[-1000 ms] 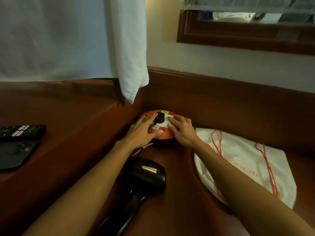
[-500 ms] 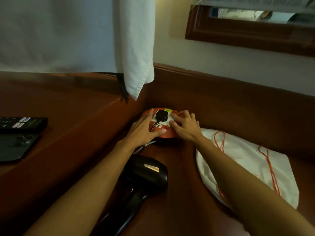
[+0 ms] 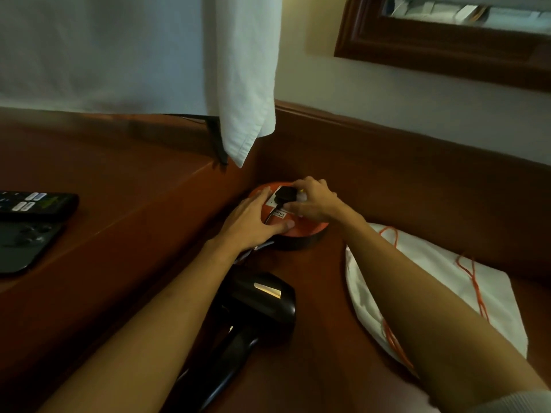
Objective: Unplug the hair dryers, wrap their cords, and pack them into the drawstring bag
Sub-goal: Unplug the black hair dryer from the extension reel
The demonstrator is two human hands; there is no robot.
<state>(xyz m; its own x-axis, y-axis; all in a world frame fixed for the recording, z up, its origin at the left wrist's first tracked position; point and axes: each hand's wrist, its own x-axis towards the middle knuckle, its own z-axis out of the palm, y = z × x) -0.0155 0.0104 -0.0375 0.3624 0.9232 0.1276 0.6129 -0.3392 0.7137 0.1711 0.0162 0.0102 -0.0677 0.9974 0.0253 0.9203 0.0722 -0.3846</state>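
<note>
A round orange socket reel sits in the corner of the lower wooden surface. A black plug stands in its white socket face, its cord running down past my left hand. My right hand curls over the plug and pinches it. My left hand lies flat on the reel, fingers straight, pressing it down. A black hair dryer lies under my left forearm, handle toward me. The white drawstring bag with orange cords lies flat to the right, partly hidden by my right arm.
A raised wooden ledge on the left carries a TV remote and a dark phone. A white towel hangs above the corner. A wooden back panel and a framed mirror close off the rear.
My right hand has moved from beside the plug onto it and now pinches it. The left hand stays pressed on the reel. The camera has come closer.
</note>
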